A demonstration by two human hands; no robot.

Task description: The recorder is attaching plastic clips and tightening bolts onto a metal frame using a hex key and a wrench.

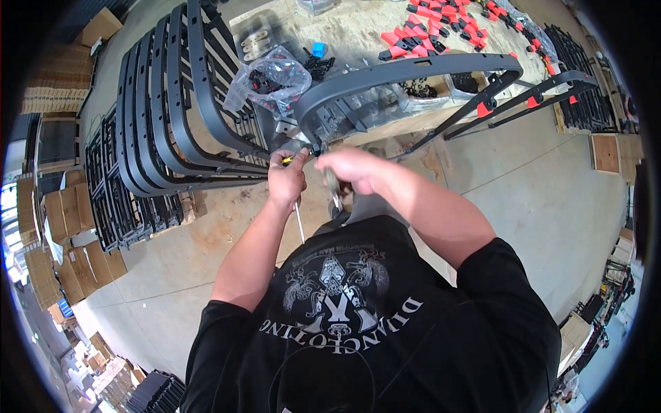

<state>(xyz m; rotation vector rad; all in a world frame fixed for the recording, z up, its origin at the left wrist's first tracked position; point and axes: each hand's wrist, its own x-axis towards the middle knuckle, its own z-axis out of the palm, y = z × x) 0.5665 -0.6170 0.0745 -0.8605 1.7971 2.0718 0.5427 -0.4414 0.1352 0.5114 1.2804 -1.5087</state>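
Black shirt fills the bottom of the view, my forearms running up from it to the work. My left hand (286,180) is clenched around a screwdriver (297,206); its yellow handle end shows just above the fist and the metal shaft runs down below it. My right hand (351,168) is curled, fingers closed at the lower end of the dark grey curved frame piece (413,69), just where that piece meets a small grey metal bracket (286,131); what exactly it pinches I cannot tell, the fingers cover it. The frame piece arches up and to the right over the workbench (358,31), propped on black legs with red clips (484,109). Judging progress: the piece in hand looks partly built, the joint under my fingers not yet finished, while a stack of like curved frames (165,117) leans to my left, apparently done or waiting. A clear bag of black hardware (272,81) sits just behind the joint, and red-and-black parts (430,31) lie spread farther back on the bench. Cardboard boxes (65,227) line the left edge. Hidden: the fastener itself, the screwdriver tip, and a dangling metal bit below my right hand, too blurred to name.
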